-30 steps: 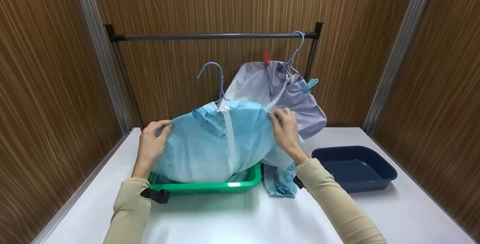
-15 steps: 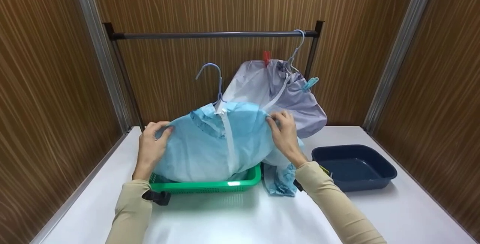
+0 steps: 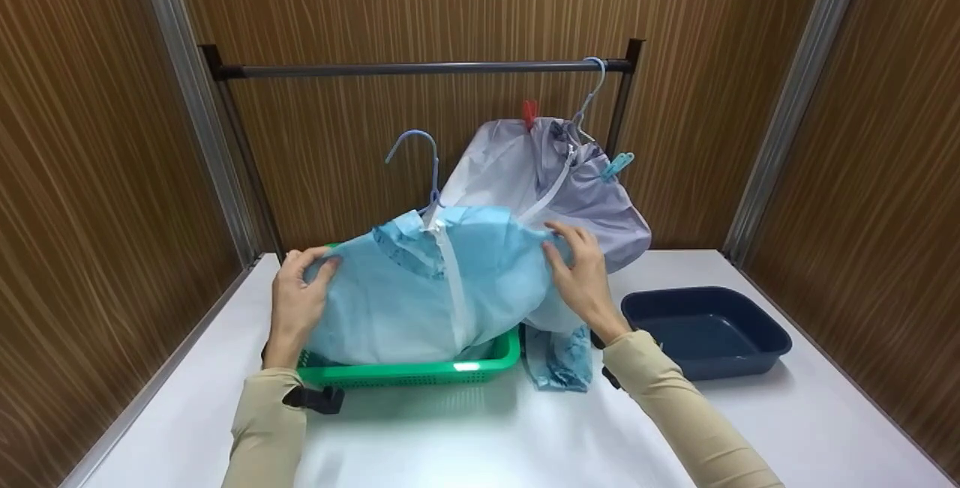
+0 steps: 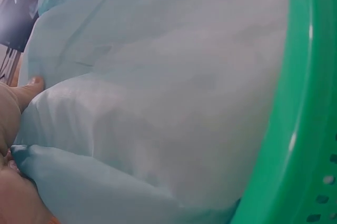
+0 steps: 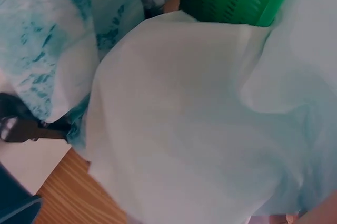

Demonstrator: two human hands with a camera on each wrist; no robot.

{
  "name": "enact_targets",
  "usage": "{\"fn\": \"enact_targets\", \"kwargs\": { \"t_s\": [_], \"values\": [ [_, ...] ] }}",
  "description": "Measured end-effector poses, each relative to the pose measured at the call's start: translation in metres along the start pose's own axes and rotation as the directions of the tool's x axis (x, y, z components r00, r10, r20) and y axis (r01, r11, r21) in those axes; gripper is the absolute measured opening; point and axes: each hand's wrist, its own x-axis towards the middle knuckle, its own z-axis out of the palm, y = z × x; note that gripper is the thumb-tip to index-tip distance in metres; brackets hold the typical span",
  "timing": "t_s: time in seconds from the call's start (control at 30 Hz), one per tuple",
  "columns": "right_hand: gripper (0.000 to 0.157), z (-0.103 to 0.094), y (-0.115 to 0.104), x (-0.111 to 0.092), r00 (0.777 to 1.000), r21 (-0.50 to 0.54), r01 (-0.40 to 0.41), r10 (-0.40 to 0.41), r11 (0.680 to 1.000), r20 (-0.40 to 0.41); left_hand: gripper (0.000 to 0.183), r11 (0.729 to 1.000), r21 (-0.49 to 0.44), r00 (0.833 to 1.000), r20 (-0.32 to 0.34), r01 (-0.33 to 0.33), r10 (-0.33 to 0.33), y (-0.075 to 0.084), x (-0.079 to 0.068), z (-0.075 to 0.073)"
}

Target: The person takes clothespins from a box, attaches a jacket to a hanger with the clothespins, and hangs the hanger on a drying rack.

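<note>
A light blue jacket (image 3: 390, 308) with a white zip and patterned collar sits on a blue hanger (image 3: 435, 173), its hook standing free above the collar. My left hand (image 3: 296, 308) pinches the jacket's left shoulder between thumb and fingers. At the opposite shoulder, my right hand (image 3: 585, 278) holds the cloth by its edge. The jacket's lower part drapes over a green basket (image 3: 405, 374), and a patterned cuff (image 3: 562, 368) lies on the table to its right. In the left wrist view, the thumb (image 4: 32, 84) presses on the pale cloth.
Behind, a dark rack bar (image 3: 420, 69) spans the space. From its right end hangs a lilac jacket (image 3: 600, 211) with a red clothespin (image 3: 530, 113) and a blue clothespin (image 3: 618, 166). A dark blue tray (image 3: 739, 364) stands on the table at right.
My right hand has shifted slightly right, drawing that shoulder outward, and its fingers have spread a little. The hanger hook has drifted slightly left and down. The left hand stays nearly in place.
</note>
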Motion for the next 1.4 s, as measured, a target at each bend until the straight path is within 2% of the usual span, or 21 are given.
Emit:
{"fn": "enact_targets", "kwargs": {
  "t_s": [0.2,0.43,0.53,0.67,0.83,0.93,1.0,1.07,1.17,1.23,1.3,1.4],
  "values": [
    [0.027,-0.013,0.013,-0.003,0.998,-0.012,0.010,-0.010,1.000,-0.060,0.021,1.000,0.007,1.000,0.010,0.023,-0.023,-0.002,-0.002,-0.002],
    [0.019,-0.037,0.030,-0.004,0.977,-0.041,0.023,-0.031,0.999,-0.210,0.022,0.999,0.007,0.999,0.014,0.049,-0.050,-0.003,-0.003,-0.005],
    [0.017,-0.050,0.041,-0.005,0.963,-0.064,-0.019,0.001,0.998,-0.268,0.022,0.998,0.008,0.998,0.012,0.065,-0.065,-0.003,-0.003,-0.006],
    [0.016,-0.067,0.061,-0.010,0.942,-0.098,-0.122,0.084,0.988,-0.324,0.021,0.997,0.010,0.997,-0.007,0.073,-0.073,-0.001,-0.003,-0.009],
    [0.016,-0.085,0.087,-0.021,0.922,-0.164,-0.241,0.172,0.957,-0.347,0.020,0.998,0.016,0.998,-0.030,0.055,-0.055,0.002,0.000,-0.009],
    [0.019,-0.094,0.101,-0.032,0.929,-0.241,-0.320,0.253,0.916,-0.271,0.019,0.998,0.009,0.998,-0.031,0.055,-0.055,0.004,0.001,-0.009],
    [0.022,-0.099,0.108,-0.038,0.929,-0.305,-0.368,0.332,0.878,-0.165,0.019,0.998,-0.001,0.998,-0.028,0.056,-0.056,0.004,0.001,-0.009],
    [0.025,-0.104,0.115,-0.044,0.909,-0.364,-0.395,0.416,0.844,-0.023,0.020,0.998,-0.012,0.998,-0.021,0.058,-0.058,0.004,0.001,-0.009],
    [0.029,-0.109,0.122,-0.051,0.842,-0.444,-0.385,0.505,0.809,0.190,0.020,0.998,-0.024,0.998,-0.008,0.060,-0.060,0.004,0.001,-0.009],
    [0.030,-0.110,0.126,-0.055,0.791,-0.485,-0.361,0.537,0.797,0.294,0.020,0.998,-0.026,0.998,0.001,0.061,-0.061,0.004,0.000,-0.009],
    [0.030,-0.110,0.129,-0.057,0.744,-0.531,-0.333,0.563,0.779,0.360,0.021,0.998,-0.023,0.998,0.004,0.063,-0.063,0.004,0.001,-0.009],
    [0.031,-0.109,0.133,-0.058,0.687,-0.580,-0.304,0.596,0.756,0.415,0.021,0.997,-0.015,0.997,0.006,0.072,-0.072,0.005,0.001,-0.010]
  ]
}}
